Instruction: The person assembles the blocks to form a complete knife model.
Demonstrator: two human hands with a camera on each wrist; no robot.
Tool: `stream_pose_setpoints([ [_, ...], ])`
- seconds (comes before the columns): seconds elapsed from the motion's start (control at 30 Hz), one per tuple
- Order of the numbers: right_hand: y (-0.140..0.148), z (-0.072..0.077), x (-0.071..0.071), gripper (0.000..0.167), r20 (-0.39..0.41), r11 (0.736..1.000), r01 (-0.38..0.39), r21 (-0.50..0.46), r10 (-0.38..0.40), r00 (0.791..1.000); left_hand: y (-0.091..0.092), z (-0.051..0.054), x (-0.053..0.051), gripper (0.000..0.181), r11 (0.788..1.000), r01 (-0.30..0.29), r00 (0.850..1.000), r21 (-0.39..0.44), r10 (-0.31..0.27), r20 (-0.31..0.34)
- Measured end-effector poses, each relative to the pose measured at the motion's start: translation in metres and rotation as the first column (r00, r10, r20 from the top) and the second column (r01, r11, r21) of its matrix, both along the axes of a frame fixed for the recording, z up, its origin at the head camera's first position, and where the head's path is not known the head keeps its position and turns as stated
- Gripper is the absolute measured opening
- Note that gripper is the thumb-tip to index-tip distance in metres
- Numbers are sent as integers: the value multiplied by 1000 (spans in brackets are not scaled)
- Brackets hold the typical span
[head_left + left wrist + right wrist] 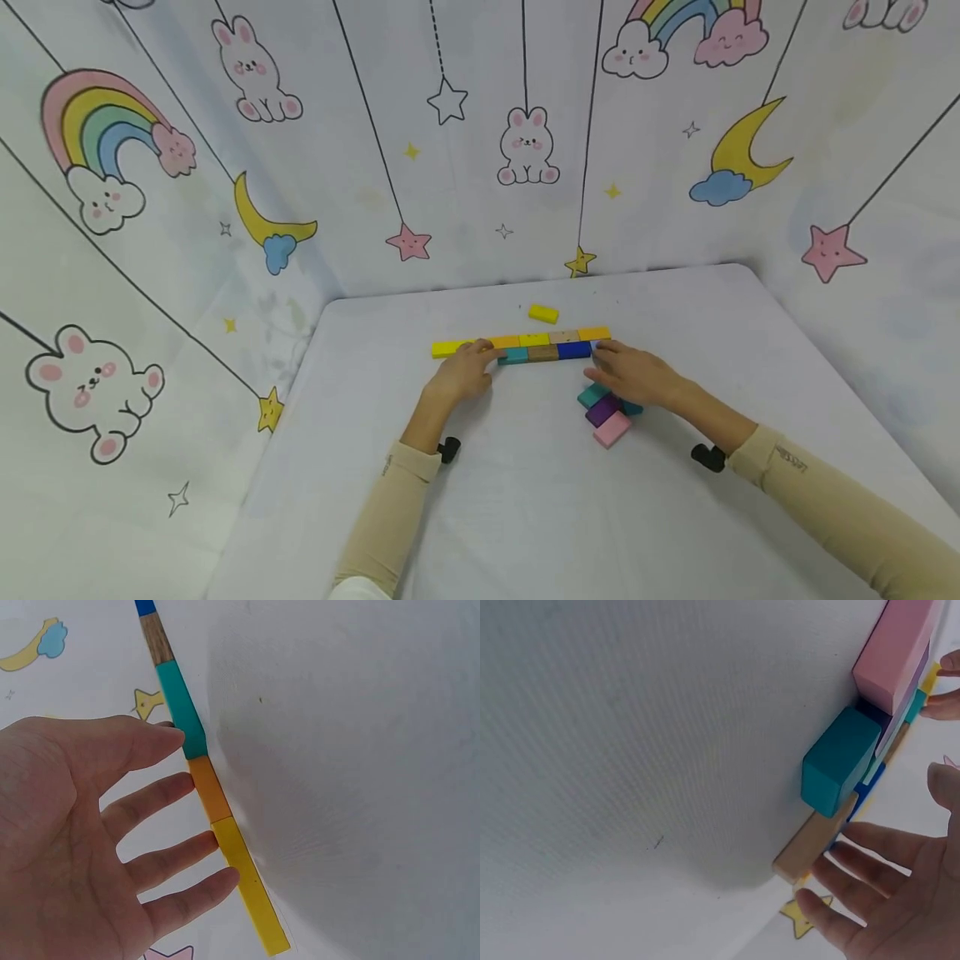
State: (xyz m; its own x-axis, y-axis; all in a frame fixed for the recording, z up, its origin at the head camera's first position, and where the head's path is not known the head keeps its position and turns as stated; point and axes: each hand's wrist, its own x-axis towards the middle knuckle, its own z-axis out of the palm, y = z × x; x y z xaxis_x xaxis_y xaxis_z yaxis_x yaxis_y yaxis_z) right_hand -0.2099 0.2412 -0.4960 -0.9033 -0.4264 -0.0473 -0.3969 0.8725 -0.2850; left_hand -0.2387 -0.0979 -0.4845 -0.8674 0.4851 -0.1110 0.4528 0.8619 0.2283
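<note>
Two rows of small coloured blocks lie side by side on the table. The back row has yellow and orange blocks point(595, 333) plus a plain wood one; the front row has a teal block point(513, 356), a wooden block point(543, 352) and a blue block point(574, 350). My left hand point(467, 372) is at the rows' left end, its extended fingers against the orange and yellow blocks point(251, 889), thumb by the teal one. At the right end, my right hand point(637, 373) has its fingers spread alongside another wooden block point(817, 838); contact is unclear.
Just in front of the right hand lies a loose cluster with a pink block point(612, 429), a purple block point(603, 409) and teal blocks point(592, 395). A single yellow block point(543, 313) lies behind the rows. A patterned curtain point(465, 192) stands behind the table point(525, 500).
</note>
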Motion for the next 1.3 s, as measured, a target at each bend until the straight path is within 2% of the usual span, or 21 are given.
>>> stream_pose_setpoints([
  [0.57, 2, -3, 6, 68, 8, 999, 7, -42, -7, 1000, 0, -3, 2, 52, 1000, 6, 1000, 9, -6, 2],
  [0.87, 2, -6, 7, 67, -23, 998, -9, -55, 7, 1000, 0, -3, 1, 52, 1000, 2, 1000, -8, -2, -12],
  [1.03, 5, -6, 7, 61, -48, 998, -4, -56, 1, 999, 1, -5, 0, 52, 1000, 9, 1000, -8, -9, -8],
  [1.3, 8, 3, 16, 41, -157, 999, 2, -46, -9, 988, 1, -2, 0, 52, 1000, 8, 1000, 6, -8, -11],
])
